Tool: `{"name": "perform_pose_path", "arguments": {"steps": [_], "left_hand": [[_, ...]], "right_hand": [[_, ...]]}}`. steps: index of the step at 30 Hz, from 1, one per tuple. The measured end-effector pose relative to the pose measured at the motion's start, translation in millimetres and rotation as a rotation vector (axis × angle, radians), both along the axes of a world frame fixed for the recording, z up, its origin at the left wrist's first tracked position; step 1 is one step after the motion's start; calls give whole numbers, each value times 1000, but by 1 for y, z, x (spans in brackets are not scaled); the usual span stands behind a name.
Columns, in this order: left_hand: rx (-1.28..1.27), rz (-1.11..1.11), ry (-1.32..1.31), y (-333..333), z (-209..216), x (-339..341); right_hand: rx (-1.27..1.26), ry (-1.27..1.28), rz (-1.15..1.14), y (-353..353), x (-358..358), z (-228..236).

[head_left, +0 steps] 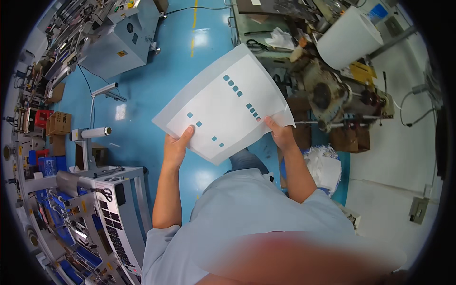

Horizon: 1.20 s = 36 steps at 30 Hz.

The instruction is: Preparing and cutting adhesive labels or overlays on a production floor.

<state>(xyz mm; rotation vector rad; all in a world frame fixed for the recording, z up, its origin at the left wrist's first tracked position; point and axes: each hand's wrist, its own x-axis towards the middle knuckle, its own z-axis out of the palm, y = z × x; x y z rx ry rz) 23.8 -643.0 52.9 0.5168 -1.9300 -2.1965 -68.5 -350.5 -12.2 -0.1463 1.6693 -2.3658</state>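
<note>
Head view: white sheet (213, 104) hides fingers of left hand (176, 148) and right hand (283, 135).

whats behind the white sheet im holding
Past the upper-left edge of the white sheet, blue floor shows, and it appears to show through the small cutouts. A blue trouser leg shows below it. Whatever lies behind the solid parts is covered and cannot be seen.

The left hand (175, 148) pinched the lower left edge of a white sheet (216, 111), and the right hand (282, 135) held its right side, both thumbs on top. Small rounded openings (237, 93) ran across it in slanting rows. Below spread the blue floor (175, 76). Black-handled scissors (256, 46) lay on a bench (254, 26) near a thick white roll (349, 40).
</note>
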Motion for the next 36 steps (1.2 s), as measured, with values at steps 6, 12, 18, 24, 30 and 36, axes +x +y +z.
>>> {"name": "perform_pose_path", "arguments": {"steps": [6, 12, 18, 24, 30, 36], "left_hand": [[-565, 45, -94, -64, 15, -98], [-352, 365, 84, -113, 32, -217], [55, 312, 355, -168, 20, -334], [-31, 24, 152, -248, 35, -444], [-234, -61, 44, -344, 36, -553], [-203, 55, 56, -389, 18, -651]], "right_hand": [[78, 28, 49, -65, -132, 31], [-197, 162, 260, -133, -271, 70], [9, 151, 192, -222, -363, 110], [58, 95, 80, -306, -457, 117], [50, 79, 144, -361, -575, 88], [536, 17, 24, -344, -757, 93]]}}
